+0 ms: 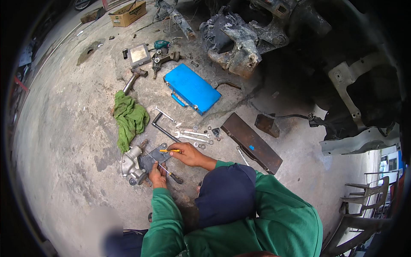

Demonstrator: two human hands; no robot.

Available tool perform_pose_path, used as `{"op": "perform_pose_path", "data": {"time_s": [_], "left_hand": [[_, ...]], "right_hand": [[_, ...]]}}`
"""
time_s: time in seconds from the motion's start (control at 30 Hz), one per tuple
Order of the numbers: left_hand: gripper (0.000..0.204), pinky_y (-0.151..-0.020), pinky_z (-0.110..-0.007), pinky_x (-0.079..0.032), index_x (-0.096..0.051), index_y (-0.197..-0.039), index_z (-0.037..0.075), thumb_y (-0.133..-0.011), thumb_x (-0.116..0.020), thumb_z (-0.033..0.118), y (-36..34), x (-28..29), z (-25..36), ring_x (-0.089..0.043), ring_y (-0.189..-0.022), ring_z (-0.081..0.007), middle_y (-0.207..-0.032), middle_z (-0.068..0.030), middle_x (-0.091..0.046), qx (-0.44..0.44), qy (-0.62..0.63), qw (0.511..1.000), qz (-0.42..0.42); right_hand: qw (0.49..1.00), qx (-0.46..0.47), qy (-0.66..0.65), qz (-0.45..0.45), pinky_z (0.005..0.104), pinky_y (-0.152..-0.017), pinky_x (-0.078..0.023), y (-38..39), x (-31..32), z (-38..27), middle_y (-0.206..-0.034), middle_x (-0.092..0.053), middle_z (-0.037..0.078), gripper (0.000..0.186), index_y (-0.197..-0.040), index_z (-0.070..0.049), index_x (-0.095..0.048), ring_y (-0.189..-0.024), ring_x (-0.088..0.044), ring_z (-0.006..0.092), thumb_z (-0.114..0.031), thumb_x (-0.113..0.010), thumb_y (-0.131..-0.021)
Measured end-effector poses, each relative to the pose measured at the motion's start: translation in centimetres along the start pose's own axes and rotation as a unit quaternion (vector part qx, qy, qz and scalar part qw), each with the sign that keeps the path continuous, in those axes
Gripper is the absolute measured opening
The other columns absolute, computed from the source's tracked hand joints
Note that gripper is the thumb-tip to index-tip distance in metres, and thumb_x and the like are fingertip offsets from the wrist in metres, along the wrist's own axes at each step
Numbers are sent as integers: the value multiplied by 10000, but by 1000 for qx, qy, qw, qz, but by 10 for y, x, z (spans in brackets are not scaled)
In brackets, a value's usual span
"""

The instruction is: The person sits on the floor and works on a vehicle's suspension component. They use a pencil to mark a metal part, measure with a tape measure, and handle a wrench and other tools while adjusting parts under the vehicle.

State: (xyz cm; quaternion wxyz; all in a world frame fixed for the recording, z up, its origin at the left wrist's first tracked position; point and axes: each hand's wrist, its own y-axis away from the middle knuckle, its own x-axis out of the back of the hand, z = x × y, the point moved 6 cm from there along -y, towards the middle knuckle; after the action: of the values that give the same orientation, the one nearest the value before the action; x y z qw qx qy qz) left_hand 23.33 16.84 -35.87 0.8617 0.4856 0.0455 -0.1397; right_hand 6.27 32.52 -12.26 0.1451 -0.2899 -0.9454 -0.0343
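Note:
Neither my left hand nor my right hand is in view. In front of me a co-worker in a green top and navy cap bends over parts on the concrete. The co-worker's right hand holds a slim yellow tool over a grey plate. Their left hand grips that plate's lower edge, beside a silver metal housing. A screwdriver with a dark, yellow-marked handle lies across the plate, pointing up-left. Wrenches, a dark bent bar and small washers lie just beyond.
A blue case, green rag and long brown metal box surround the work. A cardboard box is farther back. Rusty vehicle parts overhang the upper right; dark metal frames stand at right.

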Motion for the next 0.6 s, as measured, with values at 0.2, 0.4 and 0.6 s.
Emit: {"op": "perform_pose_path", "data": {"time_s": [0.2,0.4,0.6], "left_hand": [[160,-567,-323,-631,-634,-1005,17,-977,-707,157,12,-4,4,-767,-755,-256,-867,-98,-708,-5,22,1000,-4],[170,-576,-339,-638,-637,-1009,11,-977,-709,162,22,-8,6,-775,-781,-276,-868,-121,-727,-12,22,1000,5],[180,-610,-352,-641,-639,-1043,15,-984,-704,173,16,-1,5,-777,-805,-272,-908,-112,-729,1,8,1000,3]], "right_hand": [[999,14,-15,27,403,-776,-526,7,-6,2,-1020,-721,177,311,-1195,-22,-684,-890,-690,308,-256,-666,-991],[1000,-16,-13,8,394,-818,-528,10,-3,-2,-1078,-741,158,290,-1212,-43,-692,-958,-704,281,-238,-660,-1000],[1000,-14,-12,0,385,-806,-537,11,-9,1,-1091,-737,150,278,-1207,-38,-692,-958,-705,271,-212,-667,-991]]}}
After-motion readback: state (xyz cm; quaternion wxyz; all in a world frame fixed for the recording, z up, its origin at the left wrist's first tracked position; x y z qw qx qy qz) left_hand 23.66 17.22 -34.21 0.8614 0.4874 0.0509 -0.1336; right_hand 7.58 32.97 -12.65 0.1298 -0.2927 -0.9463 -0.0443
